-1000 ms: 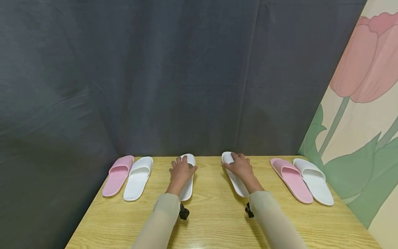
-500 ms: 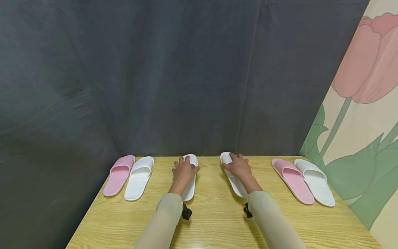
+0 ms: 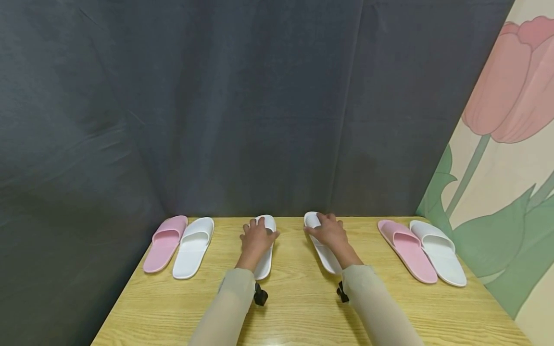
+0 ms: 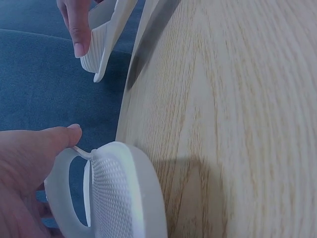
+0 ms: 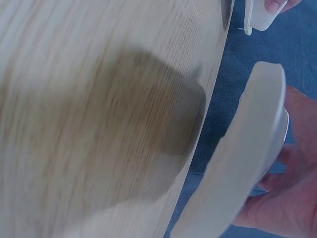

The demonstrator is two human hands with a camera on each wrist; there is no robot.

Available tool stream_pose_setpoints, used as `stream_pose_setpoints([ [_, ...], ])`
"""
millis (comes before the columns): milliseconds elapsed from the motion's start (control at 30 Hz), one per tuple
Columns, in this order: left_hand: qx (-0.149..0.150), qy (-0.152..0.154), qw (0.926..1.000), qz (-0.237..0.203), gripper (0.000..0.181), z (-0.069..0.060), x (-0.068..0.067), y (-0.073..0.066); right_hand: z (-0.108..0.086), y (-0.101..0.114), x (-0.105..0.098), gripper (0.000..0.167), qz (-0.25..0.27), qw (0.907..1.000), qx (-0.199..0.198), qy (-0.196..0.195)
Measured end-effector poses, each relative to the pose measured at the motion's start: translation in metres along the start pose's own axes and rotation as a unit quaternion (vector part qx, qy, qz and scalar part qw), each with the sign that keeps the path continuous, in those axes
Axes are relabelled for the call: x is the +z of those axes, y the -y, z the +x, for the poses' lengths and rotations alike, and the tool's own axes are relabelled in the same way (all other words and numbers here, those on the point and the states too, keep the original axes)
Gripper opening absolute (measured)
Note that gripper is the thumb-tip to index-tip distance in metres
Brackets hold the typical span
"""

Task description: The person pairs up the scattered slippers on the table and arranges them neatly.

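Note:
Near the table's back edge, my left hand (image 3: 256, 239) grips a white slipper (image 3: 265, 263) at its strap, thumb on the right side. My right hand (image 3: 331, 234) holds another white slipper (image 3: 324, 255) the same way, to the right across a gap. Seen from the right wrist, that slipper (image 5: 242, 148) is tilted and its shadow lies apart from it, so it is off the table. The left wrist view shows the left slipper (image 4: 116, 191) close over the wood, with a shadow beside it; whether it touches cannot be told. Both straps are partly hidden by the hands.
At the left lie a pink slipper (image 3: 161, 254) and a white slipper (image 3: 190, 257), side by side. A pink slipper (image 3: 415, 259) and a white slipper (image 3: 447, 264) lie at the right. A dark curtain (image 3: 259, 120) hangs behind the wooden table (image 3: 298, 312); a flower-painted wall (image 3: 510, 168) borders the right.
The right hand has moved slightly left with its white slipper. The left hand and its slipper have shifted a little to the right, narrowing the gap. The outer slippers have stayed put.

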State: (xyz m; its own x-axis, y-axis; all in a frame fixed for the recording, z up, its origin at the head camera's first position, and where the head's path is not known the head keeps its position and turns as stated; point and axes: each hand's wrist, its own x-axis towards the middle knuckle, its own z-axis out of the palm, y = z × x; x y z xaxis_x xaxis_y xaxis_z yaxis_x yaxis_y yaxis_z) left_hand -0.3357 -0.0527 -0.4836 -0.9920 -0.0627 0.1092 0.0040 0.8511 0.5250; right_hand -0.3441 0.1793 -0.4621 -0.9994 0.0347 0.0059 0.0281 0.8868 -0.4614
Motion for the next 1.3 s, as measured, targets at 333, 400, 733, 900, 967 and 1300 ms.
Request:
stream_pose_setpoints([
  [333, 0.0, -0.002, 1.0, 0.001, 0.076, 0.002, 0.003, -0.002, -0.002, 0.005, 0.001, 0.084, 0.003, 1.0, 0.003, 0.004],
  [400, 0.003, -0.004, 1.0, 0.003, 0.076, 0.002, 0.004, -0.003, -0.002, 0.005, 0.002, 0.084, 0.003, 1.0, 0.002, 0.003],
  [733, 0.008, -0.012, 0.9999, 0.003, 0.077, 0.002, 0.008, -0.008, 0.0, 0.005, 0.003, 0.083, 0.009, 0.9999, -0.002, 0.007],
  [900, 0.007, -0.014, 0.9998, 0.007, 0.077, 0.002, 0.012, -0.01, -0.001, 0.007, 0.005, 0.083, 0.006, 1.0, -0.001, 0.008],
  [967, 0.007, -0.014, 0.9998, 0.008, 0.078, 0.003, 0.014, -0.01, 0.0, 0.007, 0.006, 0.083, 0.006, 1.0, 0.0, 0.006],
  [1300, 0.002, -0.009, 0.9999, 0.013, 0.078, 0.005, 0.019, -0.011, 0.003, 0.007, 0.009, 0.083, 0.016, 0.9998, 0.007, 0.007],
])
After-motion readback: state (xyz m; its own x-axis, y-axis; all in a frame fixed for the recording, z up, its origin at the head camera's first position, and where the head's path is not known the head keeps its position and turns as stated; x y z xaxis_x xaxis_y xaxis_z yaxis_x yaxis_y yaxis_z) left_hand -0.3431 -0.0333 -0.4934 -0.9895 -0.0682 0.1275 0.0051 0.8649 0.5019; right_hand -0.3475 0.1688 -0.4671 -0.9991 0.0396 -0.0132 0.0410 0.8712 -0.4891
